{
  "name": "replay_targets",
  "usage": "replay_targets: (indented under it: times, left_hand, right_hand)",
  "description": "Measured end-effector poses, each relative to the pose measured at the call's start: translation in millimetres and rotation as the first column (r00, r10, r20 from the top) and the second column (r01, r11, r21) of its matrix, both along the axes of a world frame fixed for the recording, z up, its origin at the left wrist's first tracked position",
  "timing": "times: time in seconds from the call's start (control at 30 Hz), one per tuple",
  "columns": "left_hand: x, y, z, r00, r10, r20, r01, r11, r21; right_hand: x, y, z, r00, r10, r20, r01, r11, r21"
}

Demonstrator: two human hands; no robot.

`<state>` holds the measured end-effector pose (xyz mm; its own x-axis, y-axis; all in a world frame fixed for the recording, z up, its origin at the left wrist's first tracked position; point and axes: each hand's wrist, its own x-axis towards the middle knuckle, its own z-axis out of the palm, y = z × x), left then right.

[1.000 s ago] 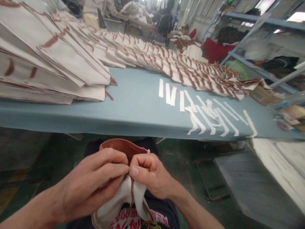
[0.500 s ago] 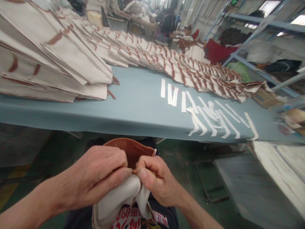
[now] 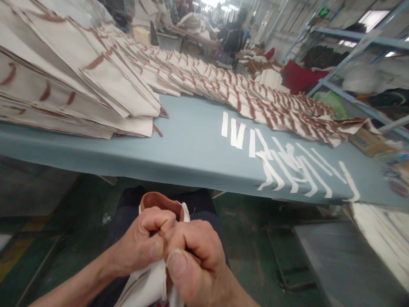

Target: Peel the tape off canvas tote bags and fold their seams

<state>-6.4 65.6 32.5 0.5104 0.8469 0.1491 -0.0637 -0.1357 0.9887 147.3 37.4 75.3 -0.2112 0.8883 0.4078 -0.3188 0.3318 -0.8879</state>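
Observation:
Below the table's near edge, both my hands grip one cream cloth bag (image 3: pixel 148 283) with a brown-lined opening (image 3: pixel 161 201). My left hand (image 3: pixel 140 245) is closed in a pinch on the bag's top edge. Pressed right against it, my right hand (image 3: pixel 194 264) is a fist around the same edge. The bag's lower part hangs down out of view over my lap.
A blue-grey table (image 3: pixel 191 149) spans the view. Tall stacks of cream bags with brown handles (image 3: pixel 79 85) fill its left and back. Several white strips (image 3: pixel 284 160) lie at its right. A person (image 3: pixel 234 36) works far behind; metal shelving (image 3: pixel 358 64) stands right.
My hands have bunched closer and come nearer the camera. The bag's brown opening has been squeezed narrower. The view has tilted slightly.

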Motion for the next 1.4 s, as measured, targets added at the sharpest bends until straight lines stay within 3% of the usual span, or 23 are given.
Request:
replay_targets:
  times: [0.1, 0.2, 0.4, 0.53, 0.63, 0.77, 0.97, 1.17, 1.27, 1.4]
  left_hand:
    - [15.2, -0.2, -7.7, 0.998, 0.02, 0.066, -0.016, 0.998, -0.055]
    - [18.5, 4.5, -7.3, 0.997, 0.034, 0.066, -0.029, 0.996, -0.081]
    - [-10.7, 17.7, 7.9, 0.998, -0.052, -0.023, 0.052, 0.999, -0.003]
    - [-27.3, 23.4, 25.7, 0.989, -0.111, -0.093, 0.119, 0.989, 0.092]
    - [-29.4, 24.4, 42.8, 0.966, -0.145, -0.215, 0.197, 0.949, 0.246]
    - [-24.2, 22.5, 60.6, 0.893, -0.059, -0.446, 0.276, 0.856, 0.438]
    - [-14.4, 21.4, 74.3, 0.852, -0.082, -0.517, 0.363, 0.805, 0.47]
    - [-7.7, 14.9, 67.1, 0.798, 0.012, -0.603, 0.392, 0.75, 0.533]
    - [-5.3, 12.0, 59.7, 0.797, 0.028, -0.604, 0.37, 0.768, 0.523]
    - [-3.2, 15.7, 61.1, 0.841, -0.023, -0.54, 0.352, 0.782, 0.515]
  right_hand:
    - [3.3, 1.0, -0.9, 1.0, -0.015, 0.002, 0.016, 0.999, -0.051]
    - [18.0, 4.0, -2.4, 0.998, 0.046, 0.045, -0.041, 0.994, -0.098]
    - [50.8, 9.2, -5.5, 0.921, 0.203, 0.333, -0.152, 0.973, -0.174]
    - [61.5, 11.2, -6.7, 0.869, 0.233, 0.437, -0.171, 0.969, -0.177]
    - [65.6, 12.2, -6.5, 0.846, 0.226, 0.483, -0.159, 0.972, -0.175]
    - [69.2, 12.8, -5.2, 0.837, 0.176, 0.517, -0.118, 0.983, -0.143]
    - [71.5, 16.7, -7.1, 0.853, 0.086, 0.515, -0.07, 0.996, -0.05]
    - [77.1, 21.2, -8.3, 0.852, 0.09, 0.516, -0.067, 0.996, -0.063]
    - [80.9, 21.2, -7.6, 0.85, 0.118, 0.514, -0.07, 0.991, -0.112]
    - [84.9, 20.9, -8.7, 0.857, 0.134, 0.497, -0.074, 0.988, -0.138]
